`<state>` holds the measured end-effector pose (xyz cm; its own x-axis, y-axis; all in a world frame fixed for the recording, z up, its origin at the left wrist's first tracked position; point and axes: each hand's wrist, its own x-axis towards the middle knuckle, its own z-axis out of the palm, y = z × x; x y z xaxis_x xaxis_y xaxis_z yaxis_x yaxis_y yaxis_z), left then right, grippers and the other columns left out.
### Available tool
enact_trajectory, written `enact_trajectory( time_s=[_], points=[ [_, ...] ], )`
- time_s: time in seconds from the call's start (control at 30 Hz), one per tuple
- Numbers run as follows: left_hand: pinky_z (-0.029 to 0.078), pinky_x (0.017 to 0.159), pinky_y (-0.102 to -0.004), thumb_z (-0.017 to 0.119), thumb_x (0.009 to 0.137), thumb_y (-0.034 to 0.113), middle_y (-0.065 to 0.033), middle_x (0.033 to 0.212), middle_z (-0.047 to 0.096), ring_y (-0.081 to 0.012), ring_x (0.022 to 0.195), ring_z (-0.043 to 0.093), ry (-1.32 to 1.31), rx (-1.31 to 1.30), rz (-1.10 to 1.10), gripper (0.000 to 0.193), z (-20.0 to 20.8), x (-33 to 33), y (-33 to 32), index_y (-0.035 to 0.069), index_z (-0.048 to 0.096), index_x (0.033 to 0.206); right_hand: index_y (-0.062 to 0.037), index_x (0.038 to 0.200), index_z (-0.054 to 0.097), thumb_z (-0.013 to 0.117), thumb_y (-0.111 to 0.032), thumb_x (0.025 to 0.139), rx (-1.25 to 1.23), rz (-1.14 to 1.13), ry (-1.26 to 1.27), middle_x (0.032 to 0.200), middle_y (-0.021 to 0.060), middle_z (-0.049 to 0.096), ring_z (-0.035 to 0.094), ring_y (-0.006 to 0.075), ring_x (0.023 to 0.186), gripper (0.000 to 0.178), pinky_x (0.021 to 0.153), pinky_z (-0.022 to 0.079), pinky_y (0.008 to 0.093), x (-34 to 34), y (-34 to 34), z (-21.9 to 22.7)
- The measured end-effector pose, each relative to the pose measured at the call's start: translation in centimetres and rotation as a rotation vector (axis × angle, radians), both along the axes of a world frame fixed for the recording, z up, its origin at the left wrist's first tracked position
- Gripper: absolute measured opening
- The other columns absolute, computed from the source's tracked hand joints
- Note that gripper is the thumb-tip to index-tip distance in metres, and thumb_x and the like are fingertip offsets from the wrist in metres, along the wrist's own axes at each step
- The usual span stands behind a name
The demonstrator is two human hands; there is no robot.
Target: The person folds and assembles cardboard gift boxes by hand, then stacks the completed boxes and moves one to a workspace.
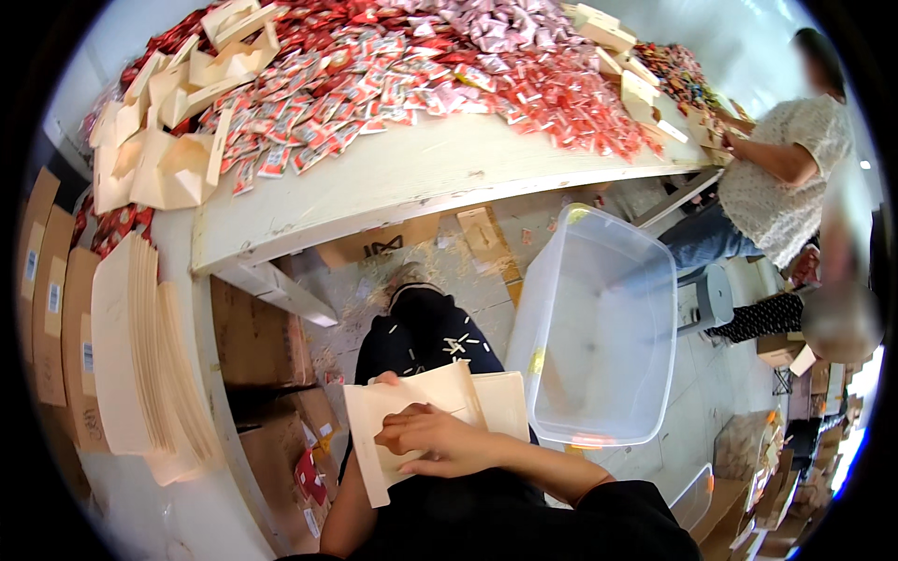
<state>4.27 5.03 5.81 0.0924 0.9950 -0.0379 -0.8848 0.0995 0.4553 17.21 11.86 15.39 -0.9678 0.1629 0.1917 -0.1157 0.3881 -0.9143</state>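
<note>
Across my lap lies a flat cream cardboard carton blank (pixel 374 411), a folded strip along its edge. My left hand (pixel 386 378) grips it from beneath; only fingertips show past its far edge, and the rest is hidden. On top of the cardboard rests my right hand (pixel 438 441), fingers bent, thumb apart from them, touching the surface. More cream cardboard (pixel 505 402) sticks out under my right wrist. A tall stack of similar flat blanks (pixel 126 346) stands on the table at the left.
Heaps of red-and-white packets (pixel 318 103) and pink wrapped pieces (pixel 571 103) cover the white table (pixel 374 178). Opened cream boxes (pixel 178 168) pile at its left. A clear plastic bin (pixel 599 337) stands right of my knees. Another person (pixel 781 159) works at the far right.
</note>
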Motion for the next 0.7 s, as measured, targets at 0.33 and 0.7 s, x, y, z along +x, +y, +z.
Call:
enact_trajectory(
  time_s=[0.33, 0.7],
  points=[
    [0.044, 0.082, -0.0336, 0.053, 0.072, 0.061, -0.0144, 0.108, 0.047, -0.0234, 0.097, 0.050, 0.189, -0.025, 0.054, 0.065, 1.7, 0.7, 0.1, 0.013, 0.032, 0.110, 0.0007, 0.085, 0.052, 0.061, -0.015, 0.071, 0.073, 0.150, -0.040, 0.119, 0.0135, 0.044, 0.038, 0.0318, 0.113, 0.023, 0.088, 0.031, 0.0451, 0.0, 0.4, 0.4],
    [0.044, 0.082, -0.0337, 0.053, 0.072, 0.062, -0.0143, 0.109, 0.046, -0.0231, 0.097, 0.050, 0.243, 0.005, 0.106, 0.063, 1.7, 0.5, -0.4, 0.014, 0.032, 0.108, -0.0027, 0.087, 0.055, 0.059, -0.006, 0.070, 0.146, 0.004, -0.226, 0.094, 0.0118, 0.050, 0.047, 0.0310, 0.093, 0.018, 0.084, 0.035, 0.0411, 0.7, -1.0, -0.8]
  ],
)
